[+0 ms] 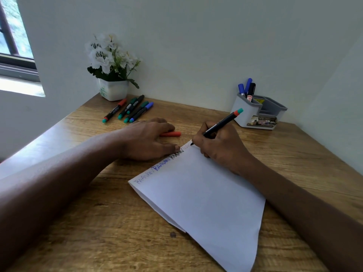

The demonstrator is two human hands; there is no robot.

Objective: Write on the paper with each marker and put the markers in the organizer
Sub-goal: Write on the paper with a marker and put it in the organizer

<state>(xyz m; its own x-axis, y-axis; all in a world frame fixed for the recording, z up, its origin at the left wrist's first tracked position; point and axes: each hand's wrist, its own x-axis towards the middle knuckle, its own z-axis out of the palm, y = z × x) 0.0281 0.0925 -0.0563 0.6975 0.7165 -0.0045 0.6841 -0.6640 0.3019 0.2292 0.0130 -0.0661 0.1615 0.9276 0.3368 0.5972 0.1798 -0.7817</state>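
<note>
A white sheet of paper (200, 197) lies on the wooden desk (98, 222), with words in blue and black along its far edge. My right hand (220, 148) grips a black marker (222, 122) with a red and teal end, its tip touching the paper's far corner. My left hand (147, 140) rests flat on the desk, its thumb pressing the paper's edge. A red cap (171, 134) lies beside its fingers. Several capped markers (128, 109) lie in a row at the back left. The grey and white organizer (259, 112) at the back right holds three markers (246, 89).
A white pot of white flowers (112, 75) stands in the back left corner against the wall. A window (13, 42) is at the far left. Walls close the desk at the back and the right.
</note>
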